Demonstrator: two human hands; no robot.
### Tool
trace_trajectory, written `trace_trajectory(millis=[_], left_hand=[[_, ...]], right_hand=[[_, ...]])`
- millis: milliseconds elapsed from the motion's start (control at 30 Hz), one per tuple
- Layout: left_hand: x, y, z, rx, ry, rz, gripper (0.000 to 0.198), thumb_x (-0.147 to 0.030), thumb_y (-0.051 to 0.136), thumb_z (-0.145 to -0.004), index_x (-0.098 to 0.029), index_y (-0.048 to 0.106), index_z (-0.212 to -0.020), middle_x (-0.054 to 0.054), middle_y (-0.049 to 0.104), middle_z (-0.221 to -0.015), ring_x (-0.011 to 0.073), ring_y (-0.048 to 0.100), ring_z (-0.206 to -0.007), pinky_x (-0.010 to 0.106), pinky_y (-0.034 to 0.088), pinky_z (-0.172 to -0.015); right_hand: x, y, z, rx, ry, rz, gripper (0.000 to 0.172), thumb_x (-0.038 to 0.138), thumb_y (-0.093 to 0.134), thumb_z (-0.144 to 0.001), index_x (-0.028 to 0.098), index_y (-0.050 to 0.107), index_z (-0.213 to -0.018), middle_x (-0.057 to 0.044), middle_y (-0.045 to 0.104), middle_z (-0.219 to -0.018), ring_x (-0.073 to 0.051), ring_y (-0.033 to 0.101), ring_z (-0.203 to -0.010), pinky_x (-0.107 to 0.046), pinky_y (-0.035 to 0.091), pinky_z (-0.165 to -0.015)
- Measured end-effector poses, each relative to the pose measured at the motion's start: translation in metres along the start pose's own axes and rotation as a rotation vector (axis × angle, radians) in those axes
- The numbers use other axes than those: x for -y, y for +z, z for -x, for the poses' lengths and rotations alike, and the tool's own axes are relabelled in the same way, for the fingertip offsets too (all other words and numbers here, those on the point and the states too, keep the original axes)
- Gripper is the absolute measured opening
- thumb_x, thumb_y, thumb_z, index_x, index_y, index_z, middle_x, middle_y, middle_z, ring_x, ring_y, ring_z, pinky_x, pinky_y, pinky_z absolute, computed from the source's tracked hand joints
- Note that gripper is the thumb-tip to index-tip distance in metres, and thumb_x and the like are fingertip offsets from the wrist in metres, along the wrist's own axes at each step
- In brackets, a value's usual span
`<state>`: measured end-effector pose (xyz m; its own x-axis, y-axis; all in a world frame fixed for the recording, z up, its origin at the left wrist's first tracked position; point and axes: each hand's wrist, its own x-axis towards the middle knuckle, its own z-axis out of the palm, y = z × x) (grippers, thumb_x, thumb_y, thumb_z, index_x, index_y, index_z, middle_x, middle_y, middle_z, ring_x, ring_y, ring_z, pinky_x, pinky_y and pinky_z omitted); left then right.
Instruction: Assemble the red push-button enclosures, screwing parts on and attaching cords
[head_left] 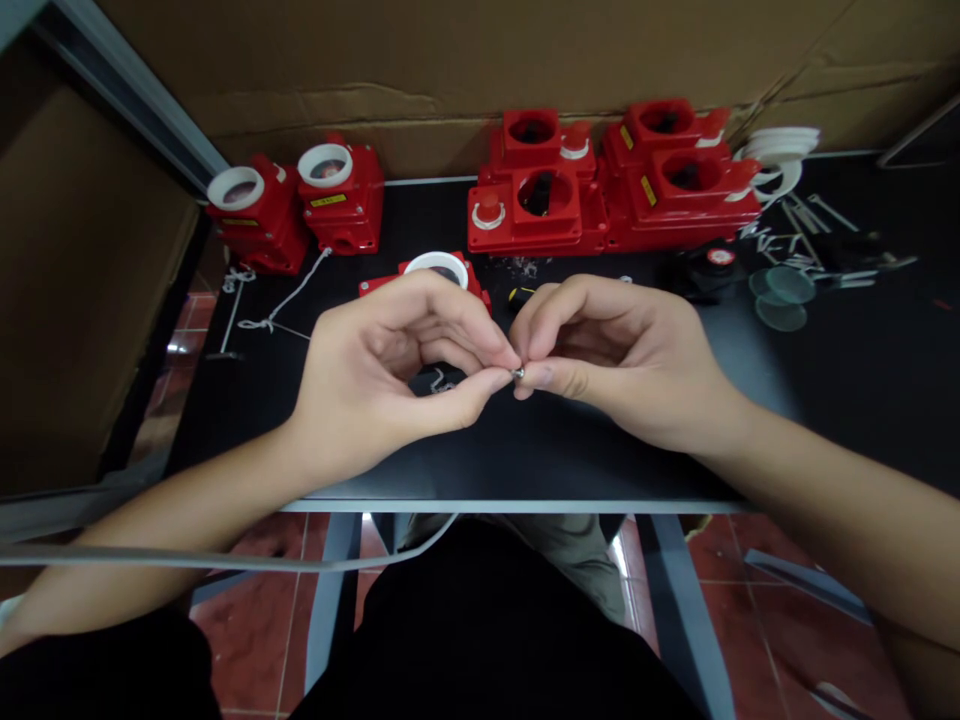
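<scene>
My left hand (397, 370) and my right hand (607, 360) meet fingertip to fingertip above the black table (825, 390). Both are closed in a pinch on one tiny metal part, likely a small screw (518, 373). A thin white string piece (439, 380) shows under my left palm. Just behind my hands lies a red box with a white ring (439, 268), partly hidden by my left fingers. A black and yellow tool tip (519, 296) peeks out behind my right fingers.
Two red boxes with white rings (300, 205) stand at the back left, with a white string (289, 300) trailing from them. Stacked red housings (607, 185) fill the back centre. White rings (780, 150), clear discs (784, 295) and metal pins (810, 230) lie at the right. Cardboard lines the back.
</scene>
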<state>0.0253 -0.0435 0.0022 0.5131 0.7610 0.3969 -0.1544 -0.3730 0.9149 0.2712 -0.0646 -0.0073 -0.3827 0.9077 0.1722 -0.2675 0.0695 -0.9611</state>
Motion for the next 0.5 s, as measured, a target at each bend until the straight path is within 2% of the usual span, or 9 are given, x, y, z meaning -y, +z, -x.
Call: trace_trajectory(millis=[200, 367, 500], left_hand=[[0.001, 0.004, 0.008, -0.062, 0.049, -0.081, 0.027, -0.032, 0.113, -0.094, -0.028, 0.090, -0.107, 0.002, 0.090, -0.104, 0.0207, 0.092, -0.092, 0.030, 0.079, -0.089], [0.003, 0.000, 0.013, -0.032, 0.085, -0.197, 0.031, -0.036, 0.112, -0.095, -0.035, 0.092, -0.118, 0.000, 0.093, -0.105, 0.0245, 0.092, -0.091, 0.036, 0.078, -0.085], [0.002, -0.003, 0.009, -0.002, 0.067, -0.157, 0.028, -0.034, 0.112, -0.095, -0.033, 0.092, -0.114, 0.001, 0.093, -0.105, 0.0230, 0.092, -0.092, 0.033, 0.078, -0.086]], right_hand=[[-0.003, -0.001, 0.000, 0.007, -0.023, 0.025, 0.034, 0.025, 0.118, -0.078, 0.023, 0.088, -0.093, 0.001, 0.085, -0.093, -0.013, 0.083, -0.081, -0.023, 0.073, -0.080], [-0.008, -0.001, 0.001, -0.010, -0.038, 0.092, 0.036, 0.035, 0.118, -0.081, 0.022, 0.086, -0.092, -0.001, 0.084, -0.096, -0.013, 0.082, -0.083, -0.026, 0.074, -0.082], [-0.012, 0.000, 0.003, -0.006, -0.150, 0.156, 0.030, 0.031, 0.114, -0.087, 0.022, 0.087, -0.096, -0.002, 0.084, -0.096, -0.014, 0.081, -0.084, -0.026, 0.074, -0.081]])
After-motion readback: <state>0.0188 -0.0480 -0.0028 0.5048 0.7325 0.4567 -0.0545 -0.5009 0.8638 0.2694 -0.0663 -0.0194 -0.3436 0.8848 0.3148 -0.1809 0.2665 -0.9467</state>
